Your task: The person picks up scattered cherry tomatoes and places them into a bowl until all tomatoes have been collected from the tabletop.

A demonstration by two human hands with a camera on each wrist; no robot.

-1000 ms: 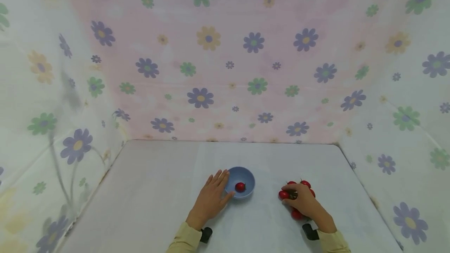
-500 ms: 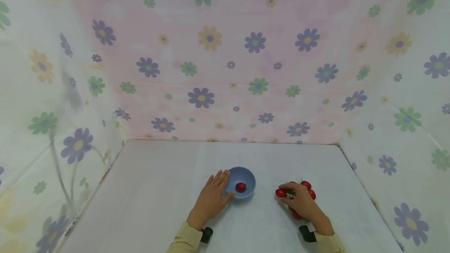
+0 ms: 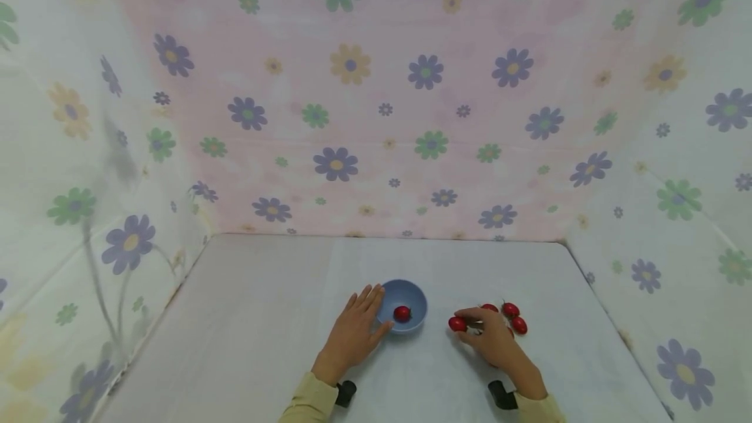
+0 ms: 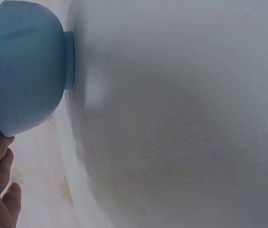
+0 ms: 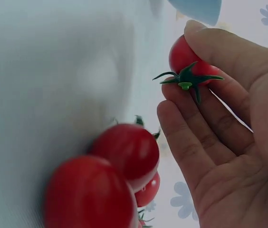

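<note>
A small blue bowl (image 3: 417, 296) stands on the table with one red cherry tomato (image 3: 402, 313) inside. My left hand (image 3: 351, 335) rests against the bowl's left side, fingers extended, fingertips and thumb at its rim. In the left wrist view the bowl's outer wall (image 4: 27, 71) shows fingertips at its edge. To the right of the bowl, my right hand (image 3: 490, 339) pinches another cherry tomato (image 3: 457, 324) between thumb and fingers. Its green stem cap (image 5: 186, 83) faces the right wrist camera. Several more cherry tomatoes (image 3: 510, 310) lie beside and partly behind this hand.
The white tabletop (image 3: 264, 299) is enclosed by flower-patterned cloth walls (image 3: 376, 83) at the back and both sides. In the right wrist view, loose tomatoes (image 5: 91, 194) sit close below the right hand.
My right hand has moved left from the tomato group toward the bowl, carrying a cherry tomato. More of the remaining tomatoes on the right are uncovered. My left hand and the bowl have stayed in place.
</note>
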